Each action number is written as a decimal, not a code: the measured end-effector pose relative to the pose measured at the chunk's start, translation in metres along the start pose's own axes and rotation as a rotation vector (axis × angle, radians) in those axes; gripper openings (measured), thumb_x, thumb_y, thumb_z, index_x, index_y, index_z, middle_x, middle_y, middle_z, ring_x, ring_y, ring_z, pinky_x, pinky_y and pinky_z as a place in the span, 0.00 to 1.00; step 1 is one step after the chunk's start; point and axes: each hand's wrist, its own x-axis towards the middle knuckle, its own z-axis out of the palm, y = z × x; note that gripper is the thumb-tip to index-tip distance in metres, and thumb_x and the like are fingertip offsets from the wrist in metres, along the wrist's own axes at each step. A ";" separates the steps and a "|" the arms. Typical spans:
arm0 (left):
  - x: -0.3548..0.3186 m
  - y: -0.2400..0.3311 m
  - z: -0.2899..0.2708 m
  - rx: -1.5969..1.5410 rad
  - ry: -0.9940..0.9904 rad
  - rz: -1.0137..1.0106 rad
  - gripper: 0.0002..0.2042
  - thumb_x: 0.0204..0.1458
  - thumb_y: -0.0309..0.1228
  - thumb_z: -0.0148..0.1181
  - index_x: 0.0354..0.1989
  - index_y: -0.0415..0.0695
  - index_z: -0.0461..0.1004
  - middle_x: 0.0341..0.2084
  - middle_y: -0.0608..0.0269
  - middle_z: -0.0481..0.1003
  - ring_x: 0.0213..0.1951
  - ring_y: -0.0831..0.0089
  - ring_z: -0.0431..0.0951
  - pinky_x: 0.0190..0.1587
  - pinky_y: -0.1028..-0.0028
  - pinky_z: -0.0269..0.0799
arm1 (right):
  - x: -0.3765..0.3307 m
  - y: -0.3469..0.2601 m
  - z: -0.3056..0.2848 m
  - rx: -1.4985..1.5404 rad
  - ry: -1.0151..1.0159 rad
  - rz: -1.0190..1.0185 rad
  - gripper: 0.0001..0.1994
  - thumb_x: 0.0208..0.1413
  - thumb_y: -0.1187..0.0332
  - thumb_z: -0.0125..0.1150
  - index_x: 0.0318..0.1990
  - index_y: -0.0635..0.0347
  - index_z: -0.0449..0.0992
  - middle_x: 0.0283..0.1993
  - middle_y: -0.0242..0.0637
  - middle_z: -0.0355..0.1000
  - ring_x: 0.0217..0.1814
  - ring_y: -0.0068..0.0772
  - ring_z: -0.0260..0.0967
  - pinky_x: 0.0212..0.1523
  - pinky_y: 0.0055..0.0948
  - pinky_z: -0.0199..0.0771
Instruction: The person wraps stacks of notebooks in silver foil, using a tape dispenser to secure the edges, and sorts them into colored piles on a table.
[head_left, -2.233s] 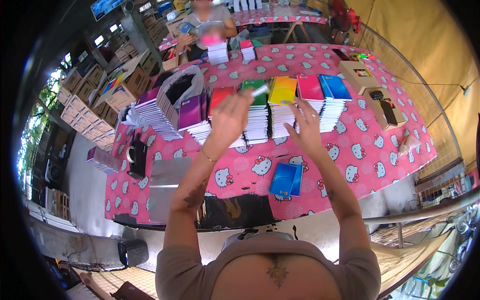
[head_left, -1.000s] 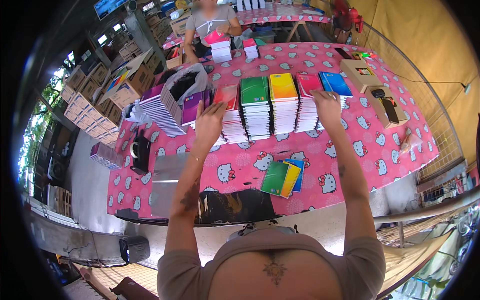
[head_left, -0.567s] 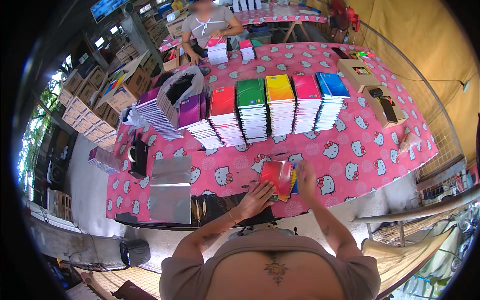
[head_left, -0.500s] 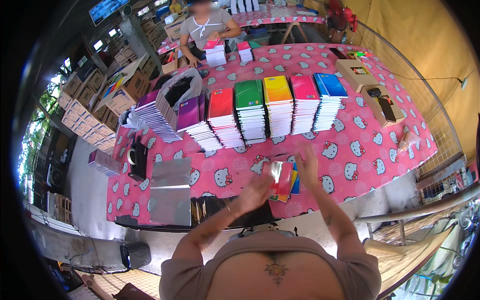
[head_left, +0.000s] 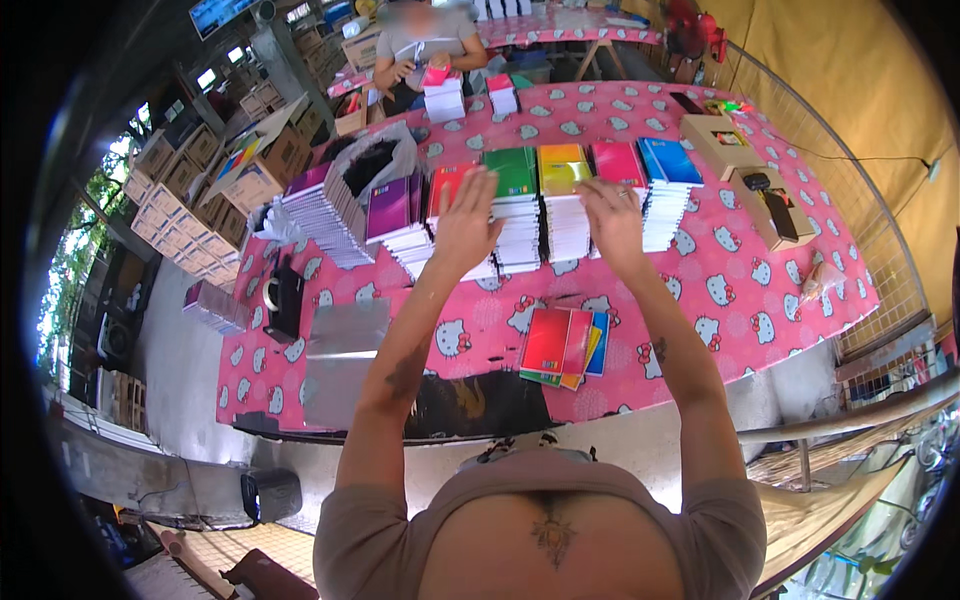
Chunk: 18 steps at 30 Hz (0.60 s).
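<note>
Both my arms reach forward over a row of spiral notebook stacks. My left hand (head_left: 465,228) lies over the front of the red notebook stack (head_left: 447,178), its fingers stretched out and nothing seen in them. My right hand (head_left: 611,222) is at the front of the pink notebook stack (head_left: 618,162), beside the yellow notebook stack (head_left: 562,158); its fingers are slightly bent, with nothing visible in them. Between the hands stands a green notebook stack (head_left: 512,166). Nearer me, a small fanned pile of notebooks (head_left: 548,338) lies with red on top and pink, yellow, green and blue edges showing.
Purple (head_left: 392,207) and blue (head_left: 668,160) stacks flank the row. A clear plastic sheet pile (head_left: 345,350) and black tape dispenser (head_left: 284,300) lie left. Open cardboard boxes (head_left: 768,212) stand right. Across the table, a co-worker (head_left: 428,48) handles pink notebooks. A railing (head_left: 850,415) is at right.
My hands have left the small notebook pile and moved forward to the stacks. The small pile now lies untouched by either hand. The co-worker's hands have come closer together.
</note>
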 end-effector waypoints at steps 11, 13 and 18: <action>-0.171 0.094 0.015 -0.307 -0.202 0.220 0.21 0.50 0.20 0.57 0.55 0.46 0.75 0.56 0.57 0.74 0.59 0.58 0.73 0.62 0.56 0.65 | -0.258 -0.102 -0.043 0.602 -0.256 0.572 0.15 0.55 0.70 0.65 0.51 0.54 0.77 0.52 0.36 0.71 0.52 0.37 0.70 0.51 0.40 0.69; -0.190 0.114 0.022 -0.364 -0.239 0.282 0.20 0.51 0.24 0.59 0.55 0.42 0.73 0.54 0.54 0.73 0.53 0.58 0.75 0.58 0.57 0.69 | -0.268 -0.105 -0.034 0.801 -0.049 0.960 0.14 0.58 0.69 0.63 0.51 0.58 0.75 0.52 0.39 0.69 0.53 0.37 0.68 0.52 0.38 0.69; -0.113 0.021 0.012 -0.105 -0.131 -0.040 0.30 0.48 0.26 0.65 0.63 0.48 0.67 0.64 0.44 0.64 0.64 0.42 0.63 0.65 0.49 0.59 | -0.252 -0.105 -0.037 0.704 -0.063 1.225 0.17 0.59 0.68 0.62 0.53 0.63 0.70 0.54 0.46 0.66 0.55 0.42 0.64 0.56 0.39 0.67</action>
